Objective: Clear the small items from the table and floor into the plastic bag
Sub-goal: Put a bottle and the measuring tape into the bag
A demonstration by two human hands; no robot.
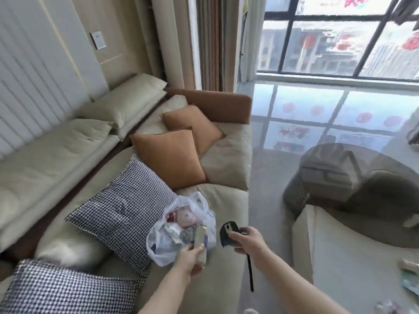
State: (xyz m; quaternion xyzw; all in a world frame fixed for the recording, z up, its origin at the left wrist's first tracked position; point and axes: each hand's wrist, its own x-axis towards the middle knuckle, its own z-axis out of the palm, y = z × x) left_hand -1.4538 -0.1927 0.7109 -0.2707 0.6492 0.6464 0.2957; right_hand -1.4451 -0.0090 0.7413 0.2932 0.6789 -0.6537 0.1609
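A clear plastic bag [172, 236] lies open on the sofa seat, with several small items inside, one pinkish and round. My left hand [189, 260] grips a small cream bottle [200, 242] with a silvery cap, held just over the bag's near edge. To the right of the bag, my right hand [247, 240] holds a black object [227, 234] with a rounded head; a thin black handle or strap [250, 274] hangs down from the hand.
The beige sofa [226, 200] carries houndstooth cushions [127, 211] and orange cushions [170, 159]. A round glass table [353, 175] stands to the right on the glossy floor. A pale surface [340, 257] at lower right holds a few small items [410, 268].
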